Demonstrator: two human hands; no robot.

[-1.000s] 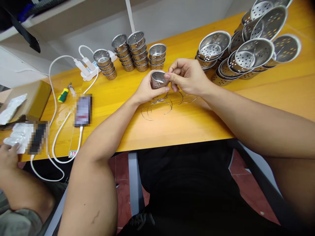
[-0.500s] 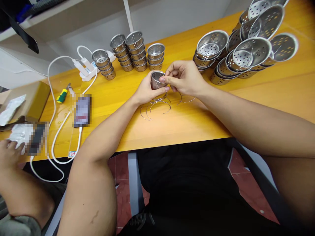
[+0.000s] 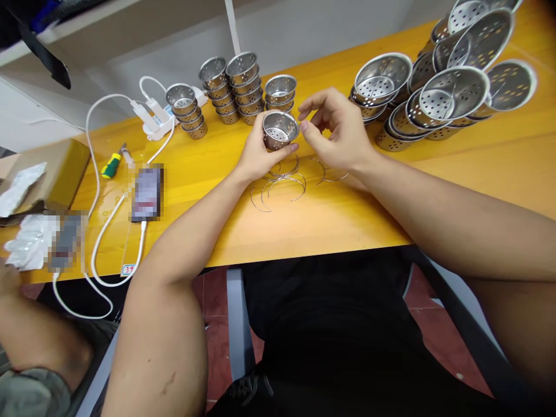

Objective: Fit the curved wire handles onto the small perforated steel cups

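Note:
My left hand is wrapped round a small perforated metal cup, its open mouth tilted up toward me. Just right of the cup's rim, my right hand is raised with thumb and fingers apart, and I see nothing between them. Below the cup, several thin wire rings with gaps in them lie on the yellow table. More wire pieces rest beneath my right hand.
Stacked perforated cups stand along the back, with larger ones piled at the right. A power strip, a phone, white cables and a green-yellow screwdriver lie left. A co-worker's arm reaches in beside a cardboard box.
My right hand has come away from the cup's rim and its fingers have spread. The cup has tipped so that more of its inside shows. The co-worker's hand has drawn back leftward.

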